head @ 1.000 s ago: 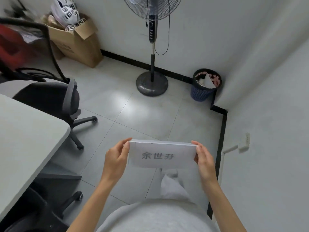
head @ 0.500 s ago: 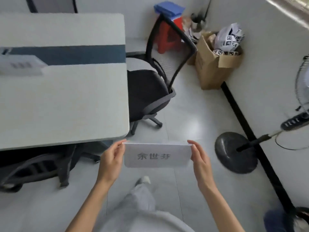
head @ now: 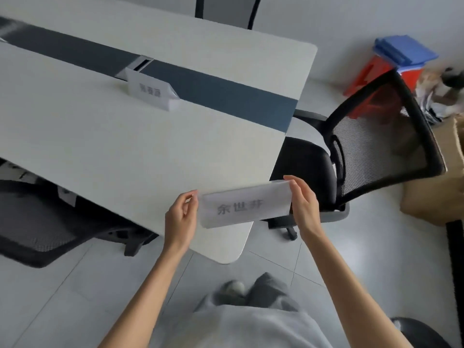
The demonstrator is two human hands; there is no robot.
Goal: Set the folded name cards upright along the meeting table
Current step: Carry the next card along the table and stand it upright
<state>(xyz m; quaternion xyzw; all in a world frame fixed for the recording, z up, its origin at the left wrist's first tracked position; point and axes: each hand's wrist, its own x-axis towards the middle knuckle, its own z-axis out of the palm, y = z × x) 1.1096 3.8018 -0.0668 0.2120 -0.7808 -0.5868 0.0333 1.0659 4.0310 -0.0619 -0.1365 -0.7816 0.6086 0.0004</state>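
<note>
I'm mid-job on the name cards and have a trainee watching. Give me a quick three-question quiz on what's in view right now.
1. True or false: the held name card already rests on the meeting table.
2. Which hands grip the held name card? A) left hand only B) right hand only C) both hands, one at each end
3. Fill in: the standing name card sits beside the table's dark ____.

Key
1. False: the left hand and right hand hold it in the air, in front of the table's near corner.
2. C
3. Strip: the card stands upright at its near edge.
</note>
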